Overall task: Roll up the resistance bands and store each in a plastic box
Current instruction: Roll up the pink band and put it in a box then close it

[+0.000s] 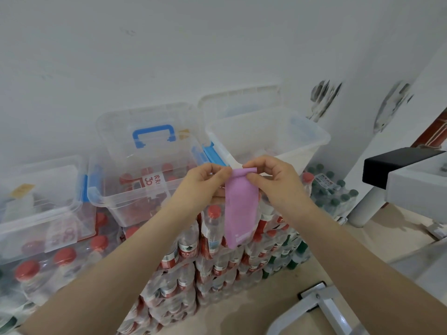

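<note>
**Barely started: roll could slip loose**

Both hands pinch the top edge of the purple resistance band [239, 209], left hand [205, 182] at one corner, right hand [268, 180] at the other. Only a first small turn is curled over; the rest hangs free in the air above the stacked water bottles [212, 250]. Risks, as I judge them: uneven finger pressure skews the roll into a cone; stretchy material springs open if either pinch relaxes; a loose roll may unfurl when dropped into the open plastic box [302, 141] just behind.
</note>
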Demonstrator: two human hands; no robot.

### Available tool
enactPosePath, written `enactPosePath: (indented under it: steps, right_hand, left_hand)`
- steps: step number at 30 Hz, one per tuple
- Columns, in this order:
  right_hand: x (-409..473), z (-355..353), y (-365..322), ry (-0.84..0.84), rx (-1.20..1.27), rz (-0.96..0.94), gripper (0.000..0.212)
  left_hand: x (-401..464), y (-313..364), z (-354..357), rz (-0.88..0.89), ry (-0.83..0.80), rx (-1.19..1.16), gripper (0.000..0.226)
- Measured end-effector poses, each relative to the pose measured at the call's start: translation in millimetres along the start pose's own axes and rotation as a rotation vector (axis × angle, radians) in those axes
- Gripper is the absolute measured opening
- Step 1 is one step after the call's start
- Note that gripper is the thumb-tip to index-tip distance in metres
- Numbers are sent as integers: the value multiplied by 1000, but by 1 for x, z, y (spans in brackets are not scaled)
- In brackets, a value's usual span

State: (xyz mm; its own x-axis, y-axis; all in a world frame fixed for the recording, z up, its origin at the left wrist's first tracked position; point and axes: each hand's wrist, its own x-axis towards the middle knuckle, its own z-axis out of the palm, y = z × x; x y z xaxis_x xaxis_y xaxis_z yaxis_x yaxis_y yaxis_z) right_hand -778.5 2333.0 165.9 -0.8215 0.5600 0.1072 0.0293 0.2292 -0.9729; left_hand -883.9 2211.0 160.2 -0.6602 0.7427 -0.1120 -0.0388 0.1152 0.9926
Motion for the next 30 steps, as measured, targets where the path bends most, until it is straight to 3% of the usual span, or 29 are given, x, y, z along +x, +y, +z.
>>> enactPosePath:
  steps: [2,7,12,17,23,30]
  right_hand:
    - [0,-1,1,18,0,-7,18]
    - [-2,-3,4,-26,47,28,27]
    - [-1,-5,11,-24,224,135,18]
    - [-4,0,12,79,99,71,12]
    - [-2,3,18,169,-183,-104,8]
    - [-2,4,17,221,-265,-108,27]
  left_hand:
    - [1,1,0,-14,1,-17,26]
    - [3,0,1,-6,14,-20,6]
    - [4,0,2,37,52,-74,5]
    - [7,0,8,95,68,-35,8]
    - [4,6,14,189,99,103,28]
    - [5,-3,11,253,53,375,23]
